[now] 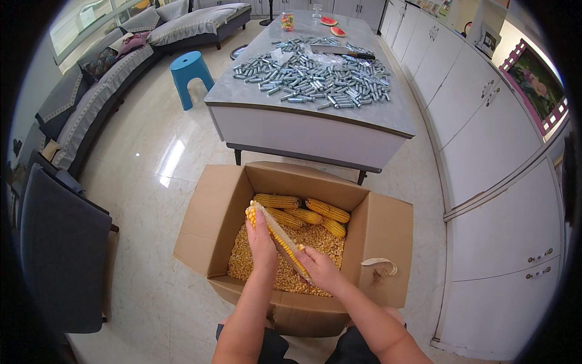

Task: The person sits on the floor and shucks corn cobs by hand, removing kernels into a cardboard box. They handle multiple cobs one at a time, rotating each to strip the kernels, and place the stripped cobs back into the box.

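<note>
A partly stripped corn cob [280, 238] slants over the cardboard box [379, 227], with yellow kernels along part of it and bare pale core beside them. My left hand [262, 242] is closed round its upper end. Lower down, my right hand [318, 268] grips the other end, thumb laid against the kernels. Beneath both hands, loose corn kernels [242, 259] cover the bottom of the box. Several whole yellow corn cobs [327, 210] lie on the kernels along the far wall. The underside of the held cob is hidden by my fingers.
A dry husk strip [381, 264] rests on the box's right flap. Beyond stands a grey-topped table [242, 97] with many metal bolts [303, 79], a cleaver [342, 52], watermelon slices [329, 22] and a candy jar [287, 22]. A blue stool [191, 76] is left; white cabinets [467, 115] line the right.
</note>
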